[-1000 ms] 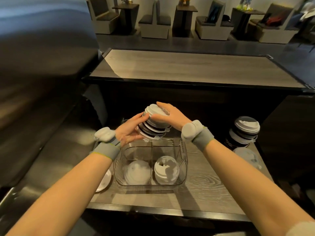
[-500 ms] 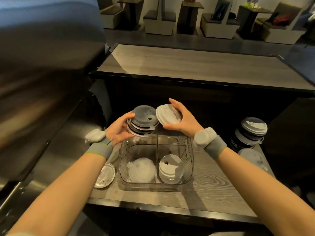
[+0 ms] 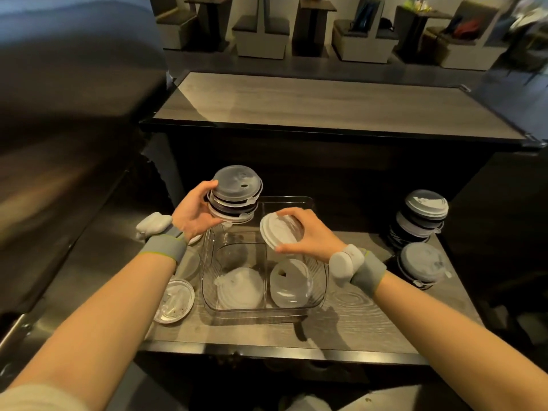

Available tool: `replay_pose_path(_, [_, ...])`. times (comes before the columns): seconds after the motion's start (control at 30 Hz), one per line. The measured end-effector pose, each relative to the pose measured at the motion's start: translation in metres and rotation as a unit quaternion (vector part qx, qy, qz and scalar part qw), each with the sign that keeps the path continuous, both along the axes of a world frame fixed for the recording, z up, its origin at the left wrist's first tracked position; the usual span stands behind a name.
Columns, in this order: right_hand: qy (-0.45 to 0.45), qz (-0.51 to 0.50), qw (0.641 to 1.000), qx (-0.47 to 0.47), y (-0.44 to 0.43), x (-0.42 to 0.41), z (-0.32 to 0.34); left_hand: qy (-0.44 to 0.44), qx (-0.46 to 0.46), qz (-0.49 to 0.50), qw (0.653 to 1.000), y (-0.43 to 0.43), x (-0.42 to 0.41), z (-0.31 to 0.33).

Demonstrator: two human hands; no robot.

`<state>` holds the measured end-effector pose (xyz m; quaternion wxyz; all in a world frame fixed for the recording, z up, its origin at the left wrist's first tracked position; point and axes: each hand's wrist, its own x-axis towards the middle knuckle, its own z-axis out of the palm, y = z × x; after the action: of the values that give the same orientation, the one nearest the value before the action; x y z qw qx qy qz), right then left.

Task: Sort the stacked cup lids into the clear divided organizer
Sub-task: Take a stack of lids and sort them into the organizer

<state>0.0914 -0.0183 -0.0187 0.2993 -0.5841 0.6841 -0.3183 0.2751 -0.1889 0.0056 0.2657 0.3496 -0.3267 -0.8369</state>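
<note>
Left hand (image 3: 192,213): we grip lid stack (image 3: 235,194), frame center.
Right hand (image 3: 308,235): we pinch white lid (image 3: 277,231), tilted, above organizer (image 3: 323,280) right side.

I see a small wood-grain work table (image 3: 341,321) with a dark metal front edge right below my camera. Beyond it stands a long grey wood-look counter top (image 3: 311,99) framed in black, bare and lightly reflective. To my left a broad brushed stainless-steel surface (image 3: 74,173) slopes past, blurred. In the far background I make out a row of beige upholstered booth seats (image 3: 261,37) with dark cushions, set between narrow dark pedestal tables (image 3: 310,22). A red item (image 3: 467,26) rests on the seat at far right; I cannot tell what it is.
</note>
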Motion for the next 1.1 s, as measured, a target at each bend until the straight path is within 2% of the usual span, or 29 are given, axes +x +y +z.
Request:
replay_pose_path(0.1, [0.006, -0.025, 0.999, 0.021, -0.029, 0.002, 0.0, 0.01, -0.003, 0.016, 1.0, -0.006, 0.006, 0.004])
replay_pose_path(0.27, [0.135, -0.087, 0.976, 0.149, -0.068, -0.02, -0.02, 0.012, -0.015, 0.009, 1.0, -0.015, 0.004, 0.01])
replay_pose_path(0.33, [0.18, -0.074, 0.963, 0.186, -0.074, -0.026, -0.03, 0.013, -0.021, -0.004, 1.0, -0.016, -0.002, 0.011])
replay_pose_path(0.43, [0.231, -0.003, 0.941, 0.247, -0.084, -0.029, -0.043, 0.005, -0.029, -0.017, 0.999, -0.019, -0.011, 0.009])
replay_pose_path(0.5, [0.235, 0.036, 0.932, 0.272, -0.089, -0.03, -0.051, 0.001, -0.027, -0.029, 0.999, -0.022, -0.017, 0.005])
replay_pose_path(0.7, [0.257, 0.069, 0.916, 0.3, -0.092, -0.03, -0.06, -0.016, -0.052, -0.068, 0.996, -0.026, -0.018, -0.006])
replay_pose_path(0.77, [0.251, 0.044, 0.928, 0.272, -0.094, -0.03, -0.056, -0.029, -0.06, -0.07, 0.995, -0.025, -0.018, -0.009])
replay_pose_path(0.83, [0.2, -0.044, 0.959, 0.195, -0.095, -0.03, -0.048, -0.034, -0.067, -0.074, 0.994, -0.022, -0.018, -0.012])
replay_pose_path(0.87, [0.142, -0.112, 0.974, 0.14, -0.095, -0.031, -0.04, -0.038, -0.073, -0.078, 0.994, -0.02, -0.018, -0.013])
replay_pose_path(0.93, [-0.012, -0.216, 0.976, 0.007, -0.095, -0.027, -0.019, -0.064, -0.09, -0.075, 0.991, -0.016, -0.017, -0.016])
replay_pose_path(1.0, [-0.111, -0.179, 0.973, -0.096, -0.092, -0.019, 0.005, -0.103, -0.113, -0.061, 0.986, -0.01, -0.016, -0.018])
replay_pose_path(1.03, [-0.111, -0.119, 0.981, -0.109, -0.093, -0.014, 0.013, -0.118, -0.118, -0.055, 0.984, -0.008, -0.016, -0.018])
replay_pose_path(1.1, [-0.034, 0.006, 0.998, -0.054, -0.093, -0.003, 0.022, -0.121, -0.114, -0.05, 0.985, -0.003, -0.017, -0.018])
